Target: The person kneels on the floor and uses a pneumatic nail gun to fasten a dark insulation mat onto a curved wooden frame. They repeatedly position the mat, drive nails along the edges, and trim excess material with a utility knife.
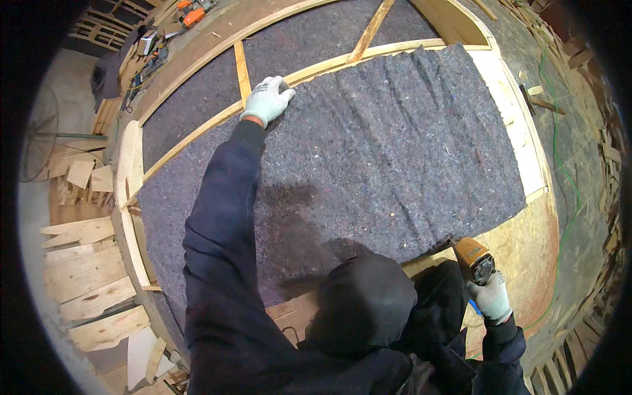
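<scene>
Head view, left to right: offcuts of pale board (85, 276) lie on the floor at the left, beside a curved wooden frame (128, 171) that carries everything else. Over the frame lies grey felt (388, 151), a large sheet with ripples running across it, its far edge along a slat and its near right corner close to the tool. The left hand (266, 99), in a light glove, rests flat on the felt's far-left edge — fingers (280, 85) spread and open, pressing down rather than gripping, just where the felt meets a slat (241, 69). A second layer of felt shows beyond that slat, inside the frame.

At the lower right the right hand (490, 296), also gloved, is closed around an orange tool (474, 257) whose nose touches the felt's near edge. What kind of tool it is cannot be made out — its working end is hidden. The person's dark hood and sleeves cover the felt's near middle.

Right of the felt lie bare plywood (526, 243), a green cord (559, 151) on the floor, and stacked scrap wood along the wall.
</scene>
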### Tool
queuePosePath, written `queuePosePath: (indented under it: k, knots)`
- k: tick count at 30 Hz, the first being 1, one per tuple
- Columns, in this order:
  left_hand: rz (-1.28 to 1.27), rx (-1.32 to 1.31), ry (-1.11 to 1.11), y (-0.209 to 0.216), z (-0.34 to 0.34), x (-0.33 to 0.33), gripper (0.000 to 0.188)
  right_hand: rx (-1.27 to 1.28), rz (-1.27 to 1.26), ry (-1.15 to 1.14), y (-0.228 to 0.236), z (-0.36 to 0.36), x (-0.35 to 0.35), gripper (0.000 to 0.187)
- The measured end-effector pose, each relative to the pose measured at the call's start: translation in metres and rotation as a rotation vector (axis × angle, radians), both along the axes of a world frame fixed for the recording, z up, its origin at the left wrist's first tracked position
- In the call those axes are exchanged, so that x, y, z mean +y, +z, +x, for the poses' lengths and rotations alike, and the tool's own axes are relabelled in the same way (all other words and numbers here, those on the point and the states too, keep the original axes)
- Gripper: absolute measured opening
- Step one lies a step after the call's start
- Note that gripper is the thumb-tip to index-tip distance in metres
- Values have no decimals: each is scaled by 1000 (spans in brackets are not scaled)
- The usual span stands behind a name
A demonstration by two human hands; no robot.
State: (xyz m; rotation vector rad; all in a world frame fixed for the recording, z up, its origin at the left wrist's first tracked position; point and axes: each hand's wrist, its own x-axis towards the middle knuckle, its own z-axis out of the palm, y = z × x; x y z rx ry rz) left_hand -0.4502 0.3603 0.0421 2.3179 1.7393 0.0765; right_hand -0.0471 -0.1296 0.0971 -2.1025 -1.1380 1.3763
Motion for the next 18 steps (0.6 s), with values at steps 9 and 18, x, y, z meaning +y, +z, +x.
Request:
queuePosePath:
  k: [9, 18]
  knots:
    - [-53, -125, -11, -26, -5, 27, 36, -45, 52, -17, 0, -5, -2, 26]
    - [-70, -215, -37, -38, -18, 43, 29, -6, -88, -91, 26, -3, 30, 24]
